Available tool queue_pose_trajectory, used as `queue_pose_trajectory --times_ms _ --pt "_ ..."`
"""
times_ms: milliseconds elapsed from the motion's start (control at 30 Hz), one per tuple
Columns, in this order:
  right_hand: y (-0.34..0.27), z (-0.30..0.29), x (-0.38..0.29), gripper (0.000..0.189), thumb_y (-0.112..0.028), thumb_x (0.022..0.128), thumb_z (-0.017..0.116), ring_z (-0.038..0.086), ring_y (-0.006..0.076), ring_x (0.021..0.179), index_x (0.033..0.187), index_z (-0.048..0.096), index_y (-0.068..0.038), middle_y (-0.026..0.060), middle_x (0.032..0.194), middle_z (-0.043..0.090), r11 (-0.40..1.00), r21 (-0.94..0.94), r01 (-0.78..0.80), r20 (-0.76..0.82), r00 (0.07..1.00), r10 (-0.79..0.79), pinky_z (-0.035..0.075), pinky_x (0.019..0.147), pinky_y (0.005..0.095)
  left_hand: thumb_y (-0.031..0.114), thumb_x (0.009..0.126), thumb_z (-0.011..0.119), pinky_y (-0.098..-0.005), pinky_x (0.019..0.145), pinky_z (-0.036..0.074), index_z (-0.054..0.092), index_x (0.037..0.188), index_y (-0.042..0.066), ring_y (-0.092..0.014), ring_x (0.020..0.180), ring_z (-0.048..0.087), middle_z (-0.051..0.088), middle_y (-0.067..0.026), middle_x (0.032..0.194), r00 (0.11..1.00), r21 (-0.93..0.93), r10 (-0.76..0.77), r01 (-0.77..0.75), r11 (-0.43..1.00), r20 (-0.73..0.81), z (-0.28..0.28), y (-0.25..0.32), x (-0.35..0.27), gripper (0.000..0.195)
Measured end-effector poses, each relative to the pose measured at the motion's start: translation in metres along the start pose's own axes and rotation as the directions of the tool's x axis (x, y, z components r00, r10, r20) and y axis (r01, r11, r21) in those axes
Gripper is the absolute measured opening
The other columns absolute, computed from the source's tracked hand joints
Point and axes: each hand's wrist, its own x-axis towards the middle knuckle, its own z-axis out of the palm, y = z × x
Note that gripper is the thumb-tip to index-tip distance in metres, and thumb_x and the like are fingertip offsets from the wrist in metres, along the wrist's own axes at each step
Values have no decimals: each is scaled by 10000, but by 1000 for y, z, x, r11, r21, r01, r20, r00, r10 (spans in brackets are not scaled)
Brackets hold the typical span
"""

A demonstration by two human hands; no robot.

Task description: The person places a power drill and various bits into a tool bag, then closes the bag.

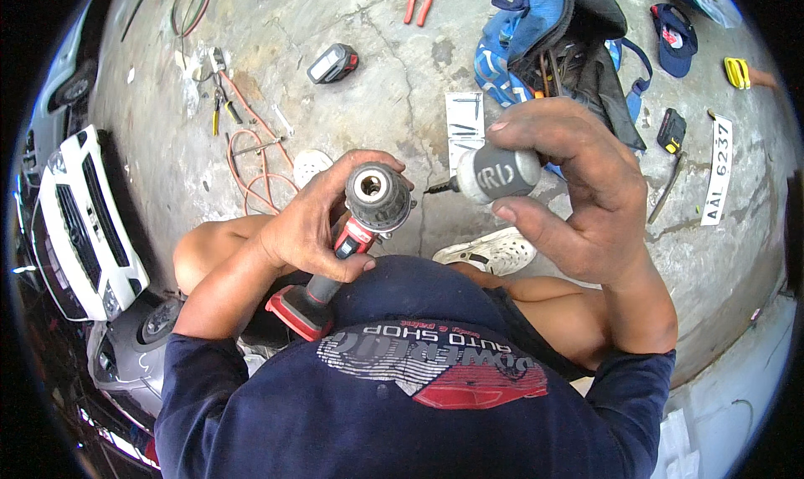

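My left hand (pixel 326 221) is wrapped around the upper body of a red-and-black cordless drill (pixel 355 237). The drill's keyless chuck (pixel 377 193) faces up at me, its jaws holding no bit. Its red-edged base (pixel 301 312) rests near my lap. Between thumb and fingertips, my right hand (pixel 578 190) grips a stubby, rounded grey-and-white handle (pixel 499 172). A thin black tip (pixel 441 187) juts from it towards the drill, apart from the chuck. What kind of tool the handle belongs to is unclear.
On the concrete floor lie a boxy black-and-red device (pixel 333 63), red-handled pliers (pixel 420 1), a wrench (pixel 282 120), an orange hose (pixel 264 180) and small white packets (pixel 465 124). A blue tool bag (pixel 534 27) gapes beyond my right hand. A white car bumper (pixel 88 228) stands left.
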Motion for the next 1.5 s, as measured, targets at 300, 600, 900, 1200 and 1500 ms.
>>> queue_pose_trajectory --times_ms 300,600,900,1200,1500 --pt "1 10 6 489 -80 762 892 756 316 1045 1216 736 12 185 1146 761 998 -30 52 13 999 -51 594 866 381 102 603 868 -374 1206 393 454 1569 40 -200 1353 565 603 -85 1405 996 -38 -89 88 995 -26 7 3 2 1052" --pt "-1 12 8 465 -86 764 892 756 331 1050 1196 744 4 157 1150 771 997 -44 67 29 997 -66 593 854 407 117 603 877 -370 1196 393 447 1570 21 -206 1339 562 595 -96 1399 992 -34 -123 122 992 -31 5 -3 3 1062" --pt "-11 13 9 399 -181 808 918 709 229 773 1140 757 -31 127 1035 748 954 -278 -116 70 988 140 545 631 340 89 634 877 -356 1228 353 401 1603 6 -198 1389 526 574 -97 1448 983 -103 -184 183 978 2 12 -4 5 1083" --pt "3 13 7 387 -105 857 827 712 346 940 1220 716 -27 155 1140 724 989 -139 -52 198 977 79 573 793 412 75 605 912 -412 1232 377 442 1587 6 -235 1355 586 618 -112 1453 962 -83 -271 269 959 -14 14 -4 4 1090" --pt "1 10 10 338 -165 876 829 706 346 903 1167 707 -43 147 991 690 979 -198 -56 228 968 102 556 767 435 22 653 878 -372 1203 404 408 1614 16 -191 1350 560 596 -91 1445 956 -165 -293 293 942 27 16 -5 0 1069"
